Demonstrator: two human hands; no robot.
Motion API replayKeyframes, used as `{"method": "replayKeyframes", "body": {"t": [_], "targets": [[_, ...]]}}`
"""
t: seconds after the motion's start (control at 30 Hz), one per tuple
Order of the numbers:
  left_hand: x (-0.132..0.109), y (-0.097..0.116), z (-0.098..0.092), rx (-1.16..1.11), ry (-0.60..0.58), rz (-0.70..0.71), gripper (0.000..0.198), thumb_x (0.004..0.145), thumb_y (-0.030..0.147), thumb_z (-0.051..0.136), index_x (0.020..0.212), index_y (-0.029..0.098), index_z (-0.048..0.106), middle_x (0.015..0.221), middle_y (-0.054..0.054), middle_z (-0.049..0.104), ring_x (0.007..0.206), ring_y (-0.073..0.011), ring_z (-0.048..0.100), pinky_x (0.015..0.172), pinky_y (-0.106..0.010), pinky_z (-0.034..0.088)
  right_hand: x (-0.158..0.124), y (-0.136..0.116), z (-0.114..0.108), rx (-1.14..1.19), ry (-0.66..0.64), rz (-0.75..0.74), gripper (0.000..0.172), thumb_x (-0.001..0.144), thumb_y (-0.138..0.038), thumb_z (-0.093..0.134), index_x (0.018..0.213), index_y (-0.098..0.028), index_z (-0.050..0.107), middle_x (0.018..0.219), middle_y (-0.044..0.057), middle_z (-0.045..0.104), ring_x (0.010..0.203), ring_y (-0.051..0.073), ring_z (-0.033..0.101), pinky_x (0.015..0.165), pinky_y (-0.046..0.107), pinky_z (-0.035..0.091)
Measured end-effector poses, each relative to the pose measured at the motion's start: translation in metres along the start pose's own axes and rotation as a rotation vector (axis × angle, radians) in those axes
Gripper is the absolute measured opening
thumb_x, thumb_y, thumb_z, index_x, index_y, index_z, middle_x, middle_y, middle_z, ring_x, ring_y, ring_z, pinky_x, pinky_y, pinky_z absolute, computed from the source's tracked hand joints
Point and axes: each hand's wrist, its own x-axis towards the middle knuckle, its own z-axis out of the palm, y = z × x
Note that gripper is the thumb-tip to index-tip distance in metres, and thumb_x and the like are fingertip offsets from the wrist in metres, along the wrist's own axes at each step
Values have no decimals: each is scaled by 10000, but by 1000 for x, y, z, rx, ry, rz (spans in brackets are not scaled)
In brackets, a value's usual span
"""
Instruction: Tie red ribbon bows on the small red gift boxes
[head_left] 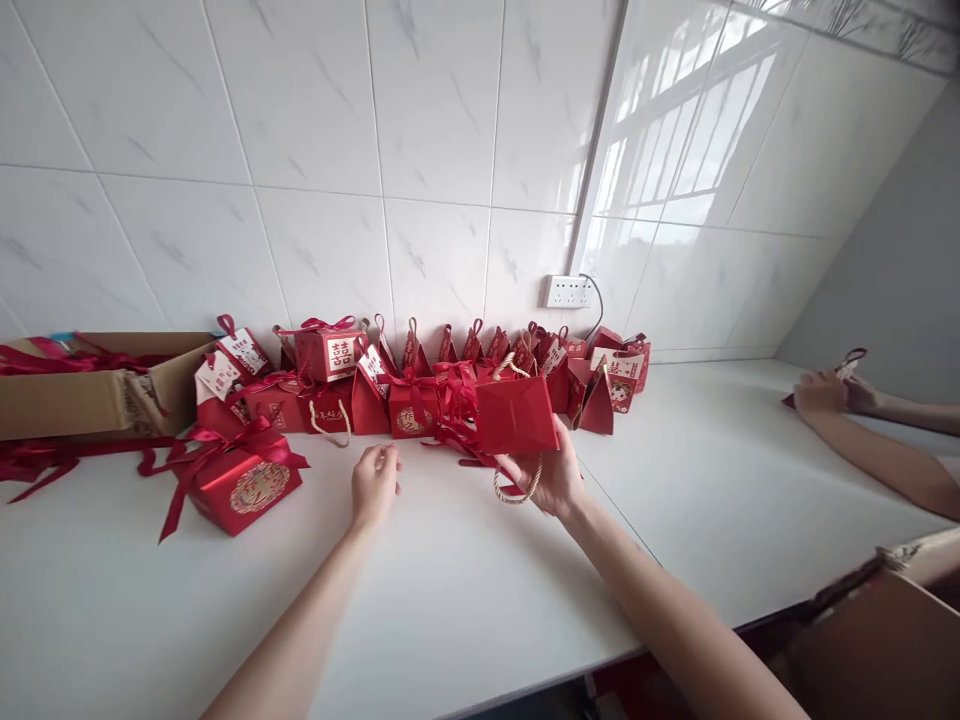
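Note:
My right hand grips a small red gift box with a gold rope handle, held just above the white counter in front of a row of similar boxes. My left hand hovers a little to the left of it with its fingers loosely curled, and I see nothing in it. Behind both hands a row of red gift boxes with ribbons and tags lines the tiled wall. A larger red box with a big bow sits to the left of my left hand.
An open cardboard box with red ribbons stands at the far left. A wall socket with a cable sits above the row. Another person's hands hold a red item at the right. A cardboard box corner shows at the lower right.

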Motion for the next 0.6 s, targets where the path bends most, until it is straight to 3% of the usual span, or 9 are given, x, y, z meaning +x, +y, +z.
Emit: {"method": "replayKeyframes", "body": {"t": [0.17, 0.33, 0.4, 0.5, 0.6], "targets": [[-3, 2, 0, 59, -58, 40, 308, 640, 489, 527, 629, 182, 540, 574, -13, 523, 490, -143, 514, 344, -213, 408, -11, -10, 5, -134, -17, -48, 521, 835, -596, 488, 1139, -175, 526, 1073, 103, 665, 1053, 267, 634, 924, 437, 530], [-5, 6, 3, 113, -122, 72, 295, 629, 477, 518, 573, 187, 519, 599, -37, 551, 531, -162, 546, 325, -196, 382, -49, -27, -7, -616, 64, -167, 525, 842, -631, 422, 1090, -178, 517, 1042, 143, 662, 973, 332, 656, 789, 524, 571], [-4, 7, 3, 131, -147, 84, 289, 619, 475, 521, 574, 190, 526, 635, -46, 565, 573, -178, 565, 323, -193, 382, -82, -37, -10, -957, 102, -315, 489, 813, -554, 549, 1148, -204, 482, 1070, 130, 644, 979, 318, 648, 762, 480, 585], [-5, 8, 4, 168, -180, 112, 256, 608, 449, 533, 578, 194, 538, 676, -47, 570, 614, -184, 569, 350, -198, 396, -152, -55, -7, -1607, 180, -627, 650, 718, -366, 715, 1288, -283, 413, 1295, 124, 496, 1077, 325, 587, 767, 449, 589], [-11, 9, 9, 285, -209, 257, 246, 645, 432, 526, 564, 199, 530, 689, -27, 578, 622, -165, 566, 415, -199, 404, -233, -77, 2, -2088, 297, -850, 675, 692, -350, 718, 1309, -363, 442, 1330, 134, 439, 1035, 369, 584, 646, 480, 596]]}}
